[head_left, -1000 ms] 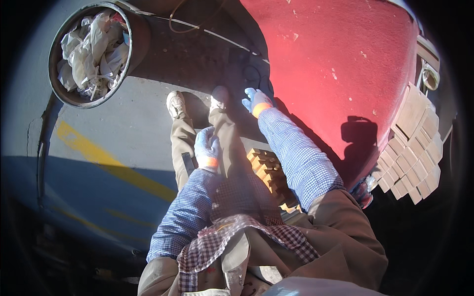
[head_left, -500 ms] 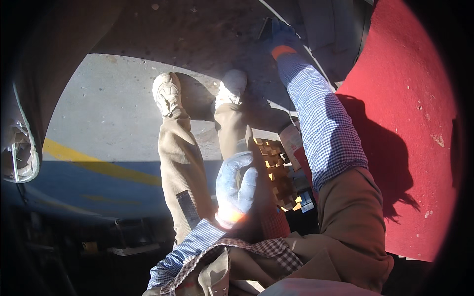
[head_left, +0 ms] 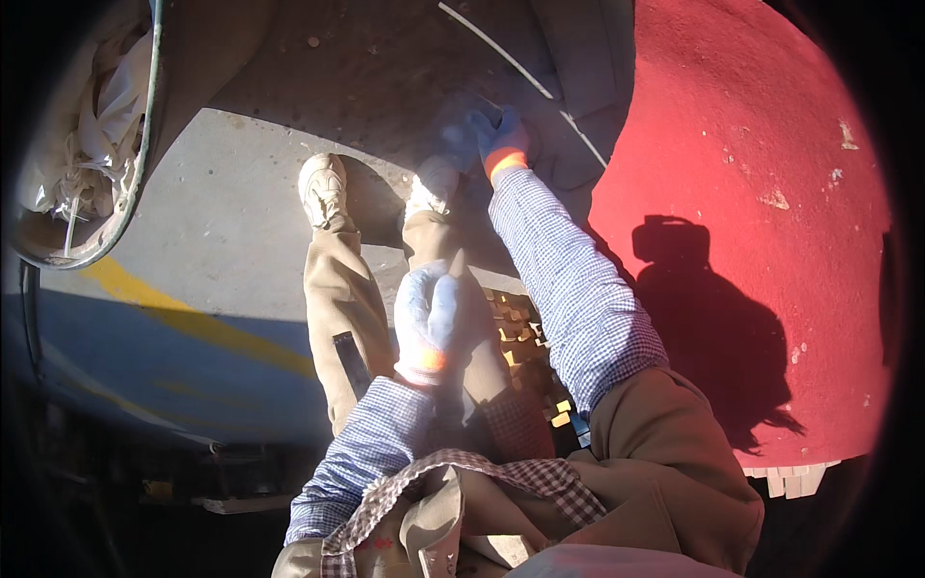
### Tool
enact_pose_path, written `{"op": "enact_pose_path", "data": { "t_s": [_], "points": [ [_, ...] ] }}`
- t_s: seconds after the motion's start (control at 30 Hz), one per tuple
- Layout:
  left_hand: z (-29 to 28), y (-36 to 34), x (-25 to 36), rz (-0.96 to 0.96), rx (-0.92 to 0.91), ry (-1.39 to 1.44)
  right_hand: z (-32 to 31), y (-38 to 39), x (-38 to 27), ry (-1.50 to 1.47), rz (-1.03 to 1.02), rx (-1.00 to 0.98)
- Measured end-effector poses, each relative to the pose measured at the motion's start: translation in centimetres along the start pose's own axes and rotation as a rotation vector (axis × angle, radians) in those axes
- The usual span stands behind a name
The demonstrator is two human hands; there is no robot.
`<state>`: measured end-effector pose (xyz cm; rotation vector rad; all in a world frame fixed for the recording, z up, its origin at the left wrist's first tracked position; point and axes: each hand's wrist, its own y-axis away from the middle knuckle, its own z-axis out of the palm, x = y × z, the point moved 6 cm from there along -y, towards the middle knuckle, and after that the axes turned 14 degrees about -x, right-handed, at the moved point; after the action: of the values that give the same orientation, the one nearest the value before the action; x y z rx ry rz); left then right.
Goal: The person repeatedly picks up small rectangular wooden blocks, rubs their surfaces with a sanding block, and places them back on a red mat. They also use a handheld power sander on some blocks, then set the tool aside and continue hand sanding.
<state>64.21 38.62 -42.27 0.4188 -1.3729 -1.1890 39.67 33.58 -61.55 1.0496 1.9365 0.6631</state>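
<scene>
My left hand (head_left: 424, 316), in a pale blue and white glove with an orange band, is above my lap, close to my knee. Its fingers curl toward the thumb; anything inside the curl is too washed out to make out. My right hand (head_left: 499, 140), in a similar glove, reaches forward over the shaded ground just beyond my right shoe (head_left: 431, 190). Its fingers are drawn together and hazy, and I cannot make out what is at their tips. A thin white strip (head_left: 501, 53) lies on the shaded ground beyond it.
A large red surface (head_left: 752, 116) bearing my shadow takes up the right side. At the upper left stands a round-rimmed container (head_left: 116, 236) with crumpled whitish material. Several yellowish blocks (head_left: 520, 337) lie beside my right leg. A yellow line (head_left: 202, 323) crosses the floor.
My right hand has drawn back toward me and left, away from a dark flat piece near the white strip. My left hand's thumb and fingers have come closer together. The view has shifted.
</scene>
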Motion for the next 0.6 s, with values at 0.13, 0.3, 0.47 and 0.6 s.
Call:
{"op": "enact_pose_path", "data": {
  "t_s": [0.13, 0.3, 0.47, 0.6],
  "points": [
    [-2.7, 1.5, 1.4, -0.028, 0.081, 0.097, -2.2, 12.9, -8.0, -1.029, -0.073, -0.240],
    [-4.3, 9.1, 11.9, 0.355, 0.288, -0.237, -9.3, 24.1, -15.9, -1.025, 0.016, -0.273],
    [2.0, 15.3, 23.0, 0.534, -0.124, -0.155, -15.8, 33.4, -21.8, -0.828, -0.184, -0.254],
    [5.9, 16.4, 26.2, 0.217, -0.473, 0.510, -21.5, 41.8, -26.4, -0.181, -0.531, -0.159]
  ]
}}
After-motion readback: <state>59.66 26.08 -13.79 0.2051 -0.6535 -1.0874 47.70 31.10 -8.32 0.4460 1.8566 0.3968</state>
